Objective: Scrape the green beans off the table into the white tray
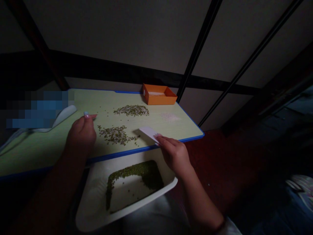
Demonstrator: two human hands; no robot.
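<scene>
White and deep, a tub [94, 189] holding green grains [133, 170] sits below the blue near edge of a pale green table [93, 98], with dark red floor [207, 156] to the right. At that edge the right hand [174, 151] grips a thin card [148, 132] beside the nearer mixed pile [114, 134]; left of the pile, the left hand [81, 132] has curled fingers, but I cannot tell whether they hold anything. Beyond lie a second mixed pile [133, 110], pale grains [170, 117] toward the right edge and, at the far right corner, an orange box [161, 100] before a dim panelled wall [122, 36].
</scene>
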